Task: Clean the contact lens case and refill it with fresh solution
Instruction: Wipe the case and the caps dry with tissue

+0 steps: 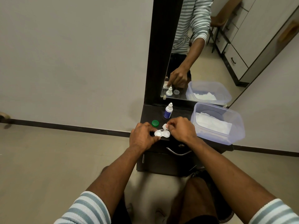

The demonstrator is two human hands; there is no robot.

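Observation:
A white contact lens case [162, 133] with two round wells lies on the dark cabinet top [148, 113], both wells uncovered. My left hand [142, 136] holds the case at its left side with thumb and fingers. My right hand [181, 128] pinches a small piece of white tissue [164, 126] just above the case's right well. A green cap [155, 123] sits behind the case to the left. The solution bottle [168, 111], white with a blue label and a white nozzle cap, stands upright further back.
A clear plastic tub [217, 123] holding white tissues stands at the right of the cabinet top. A mirror [194, 54] rises behind it and reflects my arm and the objects. A drawer with a metal handle [178, 152] is below the front edge.

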